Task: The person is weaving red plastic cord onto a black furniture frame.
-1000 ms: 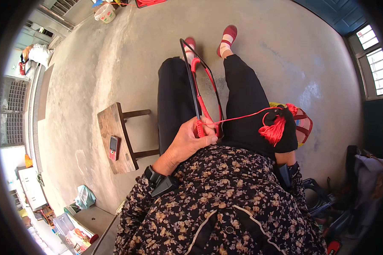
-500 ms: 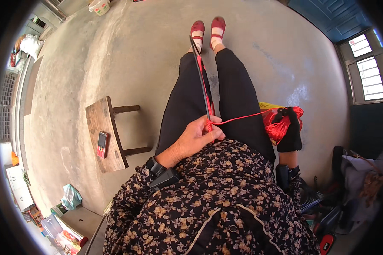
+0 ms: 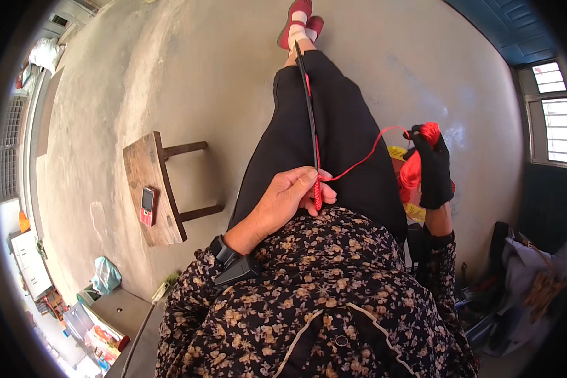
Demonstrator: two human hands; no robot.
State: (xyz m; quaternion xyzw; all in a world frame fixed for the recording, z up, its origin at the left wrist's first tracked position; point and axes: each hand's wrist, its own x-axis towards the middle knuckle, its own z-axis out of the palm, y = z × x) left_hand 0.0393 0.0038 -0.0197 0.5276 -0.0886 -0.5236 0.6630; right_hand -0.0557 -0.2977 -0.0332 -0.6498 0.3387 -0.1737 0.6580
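My left hand (image 3: pixel 274 206) is bare and pinches a long, thin black strip (image 3: pixel 310 107) just above my lap. Red cord is woven tightly round its near end, forming a patterned section (image 3: pixel 317 196) by my fingers. The strip points away from me, over my legs. From the woven part a loose red strand (image 3: pixel 378 138) arcs across to my right hand (image 3: pixel 433 170), which wears a black glove and is closed on a hank of red cord (image 3: pixel 411 171). Part of the hank shows above the glove; the fingertips are partly hidden.
Yellow-and-red packaging (image 3: pixel 414 211) lies beside my right thigh, under the gloved hand. On my left stands a wooden stool (image 3: pixel 164 220) with a mobile phone (image 3: pixel 148 206) on it. A grey bag (image 3: pixel 523 277) sits at the right, and a barred window (image 3: pixel 551 113) is beyond.
My right hand has lifted the red cord, and the strand, formerly straight, now curves slackly. The strip's near end shows more of its woven section. My feet have crossed.
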